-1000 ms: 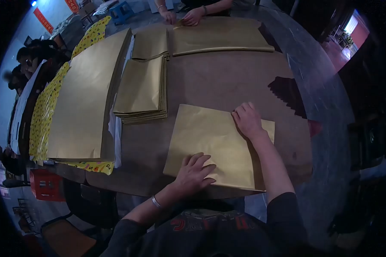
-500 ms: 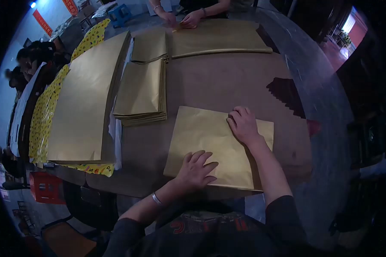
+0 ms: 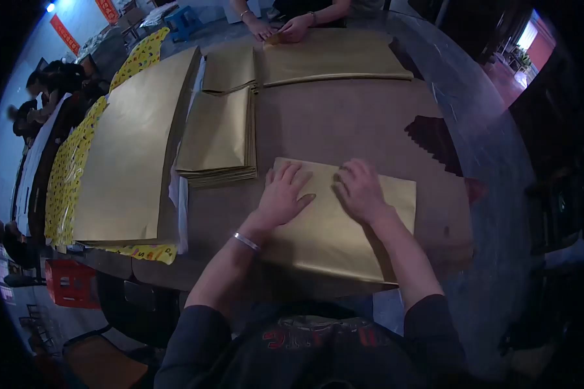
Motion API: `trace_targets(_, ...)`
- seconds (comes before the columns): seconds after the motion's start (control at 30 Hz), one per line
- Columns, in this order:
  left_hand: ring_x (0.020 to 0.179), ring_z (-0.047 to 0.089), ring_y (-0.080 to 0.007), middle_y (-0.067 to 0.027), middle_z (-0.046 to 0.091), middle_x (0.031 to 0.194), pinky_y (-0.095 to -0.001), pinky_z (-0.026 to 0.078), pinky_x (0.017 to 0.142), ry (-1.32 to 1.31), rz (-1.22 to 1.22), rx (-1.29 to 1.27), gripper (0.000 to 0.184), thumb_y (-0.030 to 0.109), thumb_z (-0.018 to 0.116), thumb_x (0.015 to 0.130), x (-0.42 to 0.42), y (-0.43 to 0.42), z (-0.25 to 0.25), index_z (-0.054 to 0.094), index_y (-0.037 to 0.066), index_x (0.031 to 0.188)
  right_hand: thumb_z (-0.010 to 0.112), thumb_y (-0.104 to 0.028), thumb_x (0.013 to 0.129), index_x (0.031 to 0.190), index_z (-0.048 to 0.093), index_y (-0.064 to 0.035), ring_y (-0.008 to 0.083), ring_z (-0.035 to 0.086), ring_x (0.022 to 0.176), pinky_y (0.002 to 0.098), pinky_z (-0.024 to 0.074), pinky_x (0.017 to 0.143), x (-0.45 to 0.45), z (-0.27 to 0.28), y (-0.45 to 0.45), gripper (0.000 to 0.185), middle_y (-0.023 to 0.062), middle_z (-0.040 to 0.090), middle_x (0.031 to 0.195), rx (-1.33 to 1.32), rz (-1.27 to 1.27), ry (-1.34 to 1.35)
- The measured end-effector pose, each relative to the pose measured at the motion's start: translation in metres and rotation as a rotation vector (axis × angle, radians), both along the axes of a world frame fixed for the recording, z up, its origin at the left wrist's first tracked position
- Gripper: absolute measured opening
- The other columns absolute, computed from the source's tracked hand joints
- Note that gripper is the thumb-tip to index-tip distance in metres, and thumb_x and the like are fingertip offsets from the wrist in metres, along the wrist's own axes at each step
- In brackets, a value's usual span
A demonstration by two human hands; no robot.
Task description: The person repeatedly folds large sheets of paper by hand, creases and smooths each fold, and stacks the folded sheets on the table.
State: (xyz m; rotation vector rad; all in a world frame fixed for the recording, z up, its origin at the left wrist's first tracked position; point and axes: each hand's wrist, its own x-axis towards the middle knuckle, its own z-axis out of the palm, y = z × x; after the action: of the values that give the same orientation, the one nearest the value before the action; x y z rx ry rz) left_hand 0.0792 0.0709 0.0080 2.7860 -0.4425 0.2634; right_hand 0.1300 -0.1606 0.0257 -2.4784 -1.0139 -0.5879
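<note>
A folded sheet of gold paper (image 3: 334,240) lies in front of me on the brown-covered table (image 3: 344,123), its fold along the edge nearest my body. My left hand (image 3: 284,194) rests on the paper's upper left part with fingers spread. On the upper middle, my right hand (image 3: 362,188) presses down with its fingers slightly bent and apart. Neither hand grips anything. Just beyond my left hand sits a stack of folded gold paper (image 3: 215,133), with another folded piece (image 3: 230,68) behind it.
A tall pile of large gold sheets (image 3: 133,149) stands on the left over yellow patterned plastic (image 3: 71,172). Across the table, another person's hands (image 3: 285,31) work at a long gold sheet (image 3: 337,58). Dark red zigzag-edged pieces (image 3: 435,142) lie right. A red crate (image 3: 70,283) is below left.
My left hand has moved up and away from me, from the paper's near edge to its upper left. My right hand has shifted slightly left.
</note>
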Motion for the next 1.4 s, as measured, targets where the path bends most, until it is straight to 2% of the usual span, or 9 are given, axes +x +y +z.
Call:
trace_targets(0.1,0.138,0.034,-0.0342,-0.0136,0.042,0.143,-0.0627,0.026,0.109,0.007,0.002,0.017,0.052,0.043,0.060,0.090,0.002,-0.001,-0.001,0.053,0.015,0.133,0.068,-0.025,0.083,0.111,0.060,0.0001,0.0354,0.049,0.121,0.0490,0.0386,0.104,-0.030,0.003,0.026,0.038,0.0160,0.056,0.120,0.072,0.195,0.129)
trace_targets(0.13,0.138,0.034,-0.0339,-0.0134,0.042,0.144,-0.0627,0.026,0.110,0.019,0.015,0.029,0.052,0.042,0.060,0.090,0.001,-0.002,0.000,0.054,0.015,0.134,0.065,-0.031,0.087,0.126,0.053,0.0032,0.0363,0.041,0.132,0.0501,0.0333,0.110,-0.038,-0.009,0.030,0.053,0.0191,0.050,0.134,-0.080,0.185,0.163)
trace_targets(0.23,0.141,0.030,-0.0335,-0.0129,0.038,0.148,-0.0619,0.026,0.110,0.010,0.026,0.060,0.054,0.041,0.059,0.090,0.000,-0.002,-0.003,0.050,0.016,0.137,0.047,-0.046,0.096,0.144,0.036,0.0033,0.0325,0.022,0.146,0.0504,0.0182,0.118,-0.050,-0.010,0.021,0.069,0.0204,0.030,0.153,-0.363,0.067,0.364)
trace_targets(0.5,0.142,0.029,-0.0351,-0.0135,0.036,0.151,-0.0617,0.024,0.112,0.072,0.048,0.061,0.054,0.039,0.059,0.090,-0.002,-0.007,0.008,0.050,0.015,0.137,0.037,-0.049,0.099,0.150,0.023,0.0025,0.0288,0.008,0.150,0.0469,0.0085,0.121,-0.038,-0.004,-0.093,0.074,0.0183,0.014,0.160,-0.430,-0.212,0.489)
trace_targets(0.73,0.143,0.026,-0.0354,-0.0170,0.034,0.151,-0.0647,0.022,0.111,0.077,0.166,0.172,0.055,0.040,0.057,0.092,-0.002,-0.025,0.006,0.047,0.015,0.140,0.035,-0.051,0.099,0.150,0.020,0.0031,0.0281,0.009,0.150,0.0478,0.0097,0.121,-0.035,0.004,-0.131,0.076,0.0175,0.014,0.160,-0.490,-0.375,0.497)
trace_targets(0.9,0.145,0.022,-0.0340,-0.0171,0.031,0.153,-0.0642,0.022,0.110,0.158,-0.235,0.019,0.059,0.041,0.056,0.093,-0.026,-0.148,0.019,0.044,0.010,0.142,0.033,-0.049,0.100,0.150,0.023,0.0015,0.0290,0.009,0.150,0.0540,0.0104,0.119,-0.035,-0.002,-0.132,0.072,0.0163,0.015,0.160,-0.507,-0.382,0.465)
trace_targets(0.97,0.145,0.022,-0.0334,-0.0165,0.030,0.154,-0.0625,0.020,0.112,0.129,-0.254,-0.022,0.060,0.043,0.053,0.093,-0.036,-0.186,0.002,0.044,0.012,0.144,0.034,-0.048,0.100,0.150,0.023,0.0015,0.0292,0.009,0.149,0.0539,0.0105,0.119,-0.034,-0.005,-0.137,0.071,0.0161,0.016,0.160,-0.519,-0.364,0.444)
trace_targets(1.1,0.145,0.022,-0.0340,-0.0165,0.030,0.154,-0.0628,0.019,0.112,0.112,-0.277,0.026,0.063,0.051,0.049,0.093,-0.038,-0.156,0.008,0.044,0.014,0.144,0.035,-0.045,0.100,0.150,0.023,0.0012,0.0298,0.011,0.149,0.0530,0.0112,0.119,-0.035,-0.001,-0.131,0.069,0.0160,0.016,0.160,-0.531,-0.392,0.436)
trace_targets(1.4,0.146,0.020,-0.0360,-0.0174,0.025,0.157,-0.0643,0.020,0.112,0.174,0.010,0.164,0.069,0.052,0.055,0.090,-0.096,0.002,0.008,0.040,0.015,0.147,0.036,-0.048,0.100,0.151,0.021,-0.0007,0.0281,0.010,0.149,0.0536,0.0092,0.119,-0.034,-0.001,-0.129,0.072,0.0151,0.015,0.160,-0.521,-0.400,0.450)
